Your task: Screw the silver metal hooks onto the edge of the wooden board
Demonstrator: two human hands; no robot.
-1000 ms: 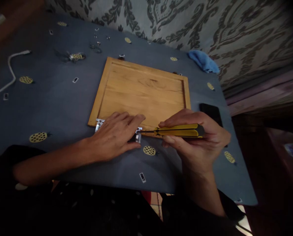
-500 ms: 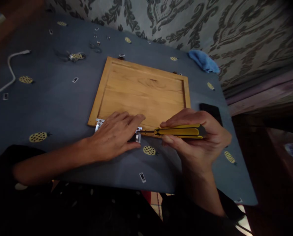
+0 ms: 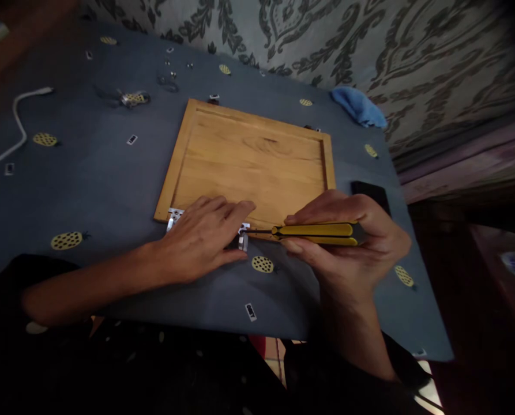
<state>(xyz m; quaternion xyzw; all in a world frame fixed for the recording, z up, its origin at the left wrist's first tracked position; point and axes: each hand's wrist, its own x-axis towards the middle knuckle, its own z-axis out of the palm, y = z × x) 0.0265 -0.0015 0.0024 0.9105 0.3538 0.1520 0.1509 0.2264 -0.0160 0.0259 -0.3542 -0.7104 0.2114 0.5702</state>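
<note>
A wooden panel point(image 3: 252, 161) lies flat on a blue patterned tablecloth point(image 3: 88, 184). My left hand point(image 3: 200, 239) lies flat with fingers stretched over the panel's near edge, covering a metal hinge point(image 3: 243, 236) whose ends show at either side. My right hand point(image 3: 352, 242) is wrapped round a yellow-and-black screwdriver point(image 3: 313, 231). The screwdriver lies nearly level, its tip touching the hinge's right end.
A black phone point(image 3: 369, 191) lies right of the panel, partly behind my right hand. A blue cloth point(image 3: 359, 106) sits at the far right by the patterned wall. A white cable point(image 3: 17, 124) curls at the left. Small screws and metal parts point(image 3: 134, 99) are scattered at the far side.
My right hand has turned slightly round the screwdriver handle and shifted a little; the left hand and panel have stayed put.
</note>
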